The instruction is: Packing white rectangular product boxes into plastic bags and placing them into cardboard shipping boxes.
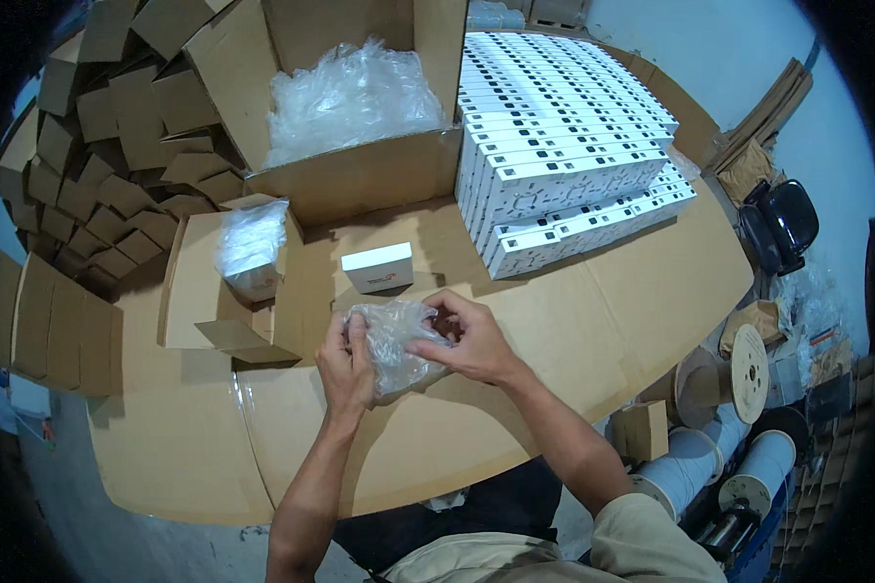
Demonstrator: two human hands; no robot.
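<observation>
Between my hands is a crumpled clear plastic bag [391, 355], held just above the cardboard-covered table. My left hand [346, 367] grips its left side, thumb on top. On the opposite side, my right hand [472, 340] pinches the bag's edge with bent fingers. Just beyond the bag, a small white box [377, 267] rests on the cardboard. To the left stands an open brown carton [187, 282] with its flaps out. Inside it is a white box wrapped in clear plastic [253, 248]. Whether the bag I hold has anything inside cannot be made out.
Behind, a large open carton [369, 175] holds a heap of clear plastic bags [350, 97]. Long stacks of white boxes [564, 165] fill the table's far right. Many brown cartons [136, 107] pile up at far left. Cable spools [749, 374] stand beyond the table's right edge.
</observation>
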